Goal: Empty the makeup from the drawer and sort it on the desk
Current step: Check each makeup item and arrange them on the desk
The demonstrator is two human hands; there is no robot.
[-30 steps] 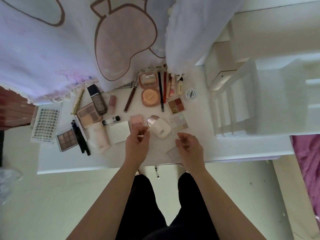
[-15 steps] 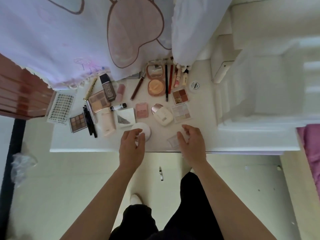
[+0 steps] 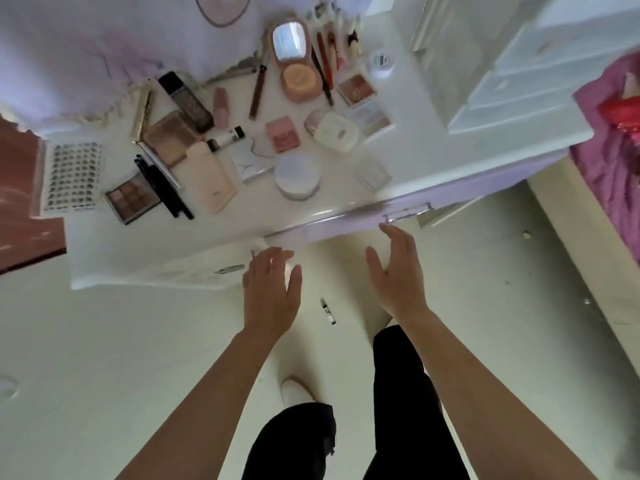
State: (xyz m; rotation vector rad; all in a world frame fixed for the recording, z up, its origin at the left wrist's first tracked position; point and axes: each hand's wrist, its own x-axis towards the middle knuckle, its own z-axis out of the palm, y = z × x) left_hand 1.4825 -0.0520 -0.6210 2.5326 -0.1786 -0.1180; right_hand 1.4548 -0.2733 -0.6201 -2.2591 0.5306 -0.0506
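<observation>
Makeup lies spread over the white desk [image 3: 322, 209]: a round white powder case [image 3: 297, 176], a pink blush compact [image 3: 282, 133], a white oval compact [image 3: 335, 130], an open peach powder compact with mirror [image 3: 294, 60], a brown eyeshadow palette [image 3: 133, 195], pencils and tubes. Below the desk edge a white drawer [image 3: 166, 268] stands pulled out, with a small item inside [image 3: 228, 270]. My left hand [image 3: 272, 292] hovers open at the drawer's right end, holding nothing. My right hand [image 3: 398, 275] is open just under the metal drawer handle [image 3: 407, 213], also holding nothing.
A white shelf unit [image 3: 519, 84] stands at the desk's right. A pale cloth with a printed outline [image 3: 104, 36] hangs behind the desk. A small tube [image 3: 328, 310] lies on the floor between my hands. Pink bedding [image 3: 609, 133] is at the far right.
Both hands have drawn back from the desktop to below its front edge, leaving the round white case and a small clear case on the desk. The view has tilted and the open drawer shows.
</observation>
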